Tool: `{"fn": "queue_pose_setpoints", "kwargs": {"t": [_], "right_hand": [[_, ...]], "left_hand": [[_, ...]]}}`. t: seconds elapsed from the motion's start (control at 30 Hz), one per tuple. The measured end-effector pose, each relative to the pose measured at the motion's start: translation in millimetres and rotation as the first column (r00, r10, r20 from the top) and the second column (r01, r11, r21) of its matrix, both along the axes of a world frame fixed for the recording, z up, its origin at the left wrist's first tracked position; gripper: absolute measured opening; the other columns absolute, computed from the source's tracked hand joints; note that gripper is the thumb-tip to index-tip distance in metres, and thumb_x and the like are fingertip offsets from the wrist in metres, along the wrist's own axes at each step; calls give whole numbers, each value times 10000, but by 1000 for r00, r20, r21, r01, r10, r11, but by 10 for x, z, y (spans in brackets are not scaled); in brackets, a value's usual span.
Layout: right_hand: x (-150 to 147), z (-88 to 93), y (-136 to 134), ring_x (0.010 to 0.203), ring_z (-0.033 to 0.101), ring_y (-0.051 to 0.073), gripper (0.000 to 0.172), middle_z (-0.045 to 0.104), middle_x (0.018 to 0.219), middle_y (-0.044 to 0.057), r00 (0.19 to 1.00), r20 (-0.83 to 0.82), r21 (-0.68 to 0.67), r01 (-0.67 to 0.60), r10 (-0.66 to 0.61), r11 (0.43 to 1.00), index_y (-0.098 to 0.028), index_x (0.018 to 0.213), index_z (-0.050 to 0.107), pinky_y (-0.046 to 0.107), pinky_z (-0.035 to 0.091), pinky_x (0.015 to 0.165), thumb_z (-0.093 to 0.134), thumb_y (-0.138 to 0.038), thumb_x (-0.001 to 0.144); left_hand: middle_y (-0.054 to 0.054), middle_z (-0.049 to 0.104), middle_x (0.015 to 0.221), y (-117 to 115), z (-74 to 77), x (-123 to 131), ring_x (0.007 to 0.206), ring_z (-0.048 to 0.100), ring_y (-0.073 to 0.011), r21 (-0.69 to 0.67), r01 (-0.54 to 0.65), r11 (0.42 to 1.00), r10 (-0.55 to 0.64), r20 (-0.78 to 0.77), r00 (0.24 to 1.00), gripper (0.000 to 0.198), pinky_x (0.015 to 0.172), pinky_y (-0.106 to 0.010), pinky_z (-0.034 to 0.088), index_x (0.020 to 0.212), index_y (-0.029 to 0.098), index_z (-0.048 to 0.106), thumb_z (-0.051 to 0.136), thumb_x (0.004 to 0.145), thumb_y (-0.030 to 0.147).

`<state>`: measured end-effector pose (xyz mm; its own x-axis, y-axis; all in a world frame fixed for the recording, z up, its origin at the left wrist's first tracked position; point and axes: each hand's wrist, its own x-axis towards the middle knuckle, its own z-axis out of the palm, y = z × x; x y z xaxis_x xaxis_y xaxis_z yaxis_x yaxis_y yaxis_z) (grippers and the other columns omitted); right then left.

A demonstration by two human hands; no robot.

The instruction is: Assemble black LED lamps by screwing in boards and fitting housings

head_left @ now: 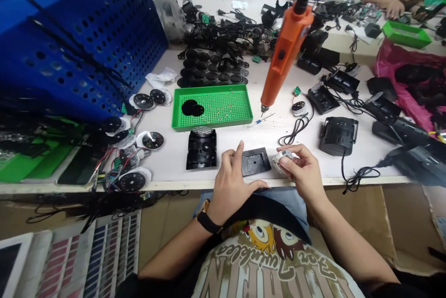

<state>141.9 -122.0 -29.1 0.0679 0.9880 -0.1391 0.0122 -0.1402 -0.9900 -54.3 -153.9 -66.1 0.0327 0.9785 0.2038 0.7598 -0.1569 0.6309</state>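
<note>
My right hand [302, 171] pinches a small whitish part [280, 160] between thumb and fingers, just above the table edge; the fingers hide much of it, and its kind is unclear. My left hand [232, 182] lies beside a black rectangular plastic housing piece [258, 162], thumb and index finger spread wide. Its fingertips are at the piece's left side; I cannot tell whether they touch. Left of that hand stands an open black plastic housing [201, 149] with a round mesh at its top. Behind are a green tray [212, 124] with small screws and black discs, and a blue-handled screwdriver bit [261, 120].
An orange electric screwdriver [284, 56] hangs above the table. A blue crate [87, 33] rises at the left, near wired round boards [153, 140]. On the right are a black device [337, 135] with its cable and a pink bag [393, 75]. Other people sit across the table.
</note>
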Motion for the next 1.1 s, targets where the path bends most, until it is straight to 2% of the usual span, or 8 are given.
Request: {"fn": "queue_pose_setpoints", "kwargs": {"t": [0.13, 0.23, 0.4, 0.53, 0.67, 0.73, 0.87, 1.1], "right_hand": [[-202, -78, -14, 676, 570, 139, 367, 730, 976, 49, 984, 177, 131, 4, -27, 991, -218, 829, 645, 291, 501, 614, 864, -494, 726], [-361, -158, -10, 719, 603, 168, 354, 734, 967, 49, 936, 352, 215, -51, -29, 975, -218, 888, 665, 316, 490, 665, 841, -506, 782], [-485, -249, 6, 854, 692, 226, 364, 744, 954, 51, 743, 667, 260, -170, -49, 951, -229, 915, 657, 324, 449, 684, 769, -572, 867], [-451, -288, 35, 812, 692, 225, 409, 744, 945, 54, 624, 778, 261, -205, -80, 943, -226, 940, 660, 320, 415, 636, 696, -632, 914], [-386, -327, 82, 870, 718, 225, 403, 759, 1026, 79, 623, 782, 266, -346, 8, 900, -229, 1030, 679, 317, 472, 678, 667, -623, 946], [-368, -355, 97, 893, 727, 227, 407, 762, 1032, 84, 647, 762, 278, -368, 29, 888, -226, 1038, 680, 324, 505, 715, 672, -622, 943], [-402, -438, 76, 978, 738, 249, 400, 768, 1038, 101, 718, 696, 354, -303, -32, 885, -227, 1014, 672, 359, 557, 823, 679, -619, 937], [-479, -479, 29, 1001, 715, 270, 365, 770, 1041, 121, 741, 665, 414, -256, -98, 873, -213, 1031, 661, 412, 544, 885, 690, -568, 951]], "left_hand": [[-132, 531, 1392, 104, -67, -147, 1352, 520, -339, 32, 117, 993, -120, 123, 985, 990, 1163, -537, 456, 1561, 274, 392, 945, 744, 358], [-117, 613, 1365, 145, -151, -142, 1295, 585, -294, 13, 134, 991, -133, 277, 952, 875, 1129, -500, 495, 1528, 254, 415, 886, 792, 221], [-119, 650, 1340, 121, -177, -90, 1245, 629, -280, -5, 87, 996, -79, 358, 930, 892, 1112, -489, 513, 1534, 223, 411, 839, 759, 118], [-119, 656, 1343, 104, -173, -94, 1249, 633, -281, 12, 83, 997, -82, 354, 932, 888, 1112, -483, 516, 1532, 228, 421, 865, 766, 154], [-117, 660, 1355, 96, -197, -106, 1261, 630, -277, 57, 86, 995, -100, 320, 942, 909, 1106, -474, 522, 1541, 242, 412, 893, 773, 165], [-123, 658, 1367, 95, -205, -115, 1268, 631, -283, 70, 91, 993, -108, 303, 947, 937, 1103, -471, 526, 1542, 243, 410, 925, 760, 209], [-120, 670, 1359, 104, -199, -134, 1263, 640, -283, 78, 104, 992, -122, 284, 951, 942, 1095, -462, 534, 1542, 243, 409, 925, 755, 204], [-125, 656, 1394, 115, -176, -160, 1299, 627, -290, 27, 116, 993, -119, 295, 948, 879, 1115, -482, 523, 1531, 238, 422, 880, 783, 187]]}}
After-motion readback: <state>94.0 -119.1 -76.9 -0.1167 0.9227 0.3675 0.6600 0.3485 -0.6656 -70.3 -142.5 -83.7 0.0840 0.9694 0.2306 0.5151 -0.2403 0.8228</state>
